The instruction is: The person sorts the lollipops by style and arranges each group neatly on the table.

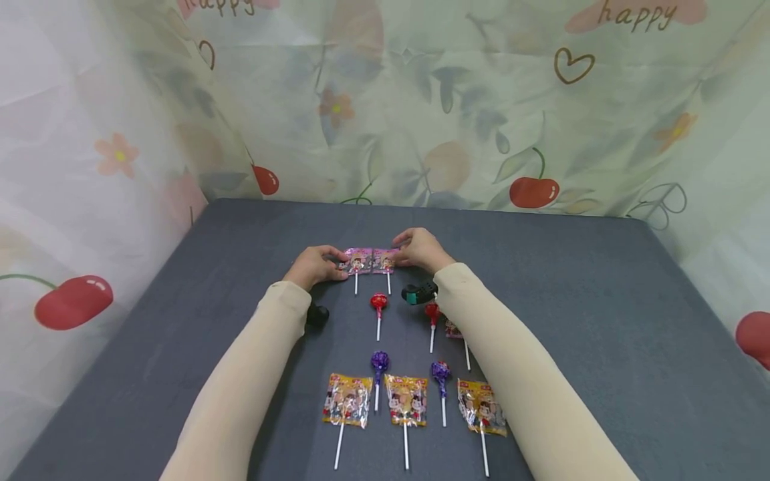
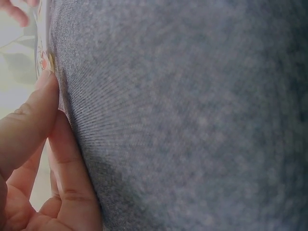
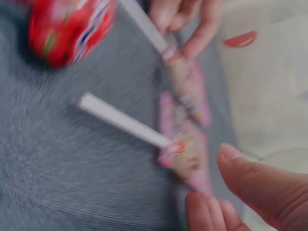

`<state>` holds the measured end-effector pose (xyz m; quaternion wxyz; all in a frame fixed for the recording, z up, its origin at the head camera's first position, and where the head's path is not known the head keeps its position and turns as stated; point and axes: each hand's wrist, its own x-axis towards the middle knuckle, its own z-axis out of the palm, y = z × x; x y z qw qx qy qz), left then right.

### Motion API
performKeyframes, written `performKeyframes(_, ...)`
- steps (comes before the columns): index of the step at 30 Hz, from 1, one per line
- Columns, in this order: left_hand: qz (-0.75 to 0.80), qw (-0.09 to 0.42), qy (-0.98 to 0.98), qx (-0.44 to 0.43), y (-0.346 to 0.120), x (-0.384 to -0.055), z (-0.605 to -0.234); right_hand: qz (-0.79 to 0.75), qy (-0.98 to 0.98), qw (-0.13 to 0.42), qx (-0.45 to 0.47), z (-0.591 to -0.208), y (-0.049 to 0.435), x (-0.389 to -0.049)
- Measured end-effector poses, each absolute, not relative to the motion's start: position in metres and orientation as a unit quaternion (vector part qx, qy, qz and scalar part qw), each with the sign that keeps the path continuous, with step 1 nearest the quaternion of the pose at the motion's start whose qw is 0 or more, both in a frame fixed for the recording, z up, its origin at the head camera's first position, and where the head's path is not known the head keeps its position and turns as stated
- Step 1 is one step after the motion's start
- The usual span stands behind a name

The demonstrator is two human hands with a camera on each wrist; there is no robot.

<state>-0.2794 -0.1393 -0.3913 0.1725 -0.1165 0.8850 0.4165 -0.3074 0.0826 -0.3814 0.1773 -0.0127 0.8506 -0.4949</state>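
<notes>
Two pink-wrapped flat lollipops lie side by side at the far middle of the table, white sticks toward me. My left hand (image 1: 317,265) pinches the left edge of the left pink-wrapped lollipop (image 1: 359,257) between thumb and finger; the left wrist view shows the thumb (image 2: 33,113) against the wrapper. Beside the right pink-wrapped lollipop (image 1: 383,260), my right hand (image 1: 422,250) has its fingertips at the wrapper's outer edge. In the right wrist view its thumb (image 3: 262,183) stands apart from the fingers (image 3: 209,211). That view is blurred.
Nearer me lie red ball lollipops (image 1: 379,302), purple ball lollipops (image 1: 380,361) and a row of yellow-wrapped lollipops (image 1: 407,401). My right sleeve (image 1: 511,347) partly covers another wrapped lollipop (image 1: 453,329). A patterned curtain (image 1: 409,133) hangs behind the dark table (image 1: 601,334).
</notes>
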Motion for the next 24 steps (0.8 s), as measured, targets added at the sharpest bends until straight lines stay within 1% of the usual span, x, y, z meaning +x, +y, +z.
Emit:
performKeyframes(7,0.429,0.169,0.880,-0.114,-0.137,-0.278,-0.389,-0.538,0.816,0.194,-0.084,-0.344,0.120,-0.297)
performKeyframes(13,0.421,0.170,0.884,-0.111,-0.137,-0.278,-0.389,-0.518,0.825,0.172,-0.146,-0.323,0.165,-0.277)
performKeyframes(20,0.420,0.168,0.885,-0.113,-0.139,-0.281,-0.394,-0.481,0.846,0.139,-0.183,-0.333,0.197,-0.249)
performKeyframes(24,0.420,0.167,0.884,-0.117,-0.138,-0.282,-0.394,-0.461,0.855,0.137,-0.195,-0.348,0.205,-0.233)
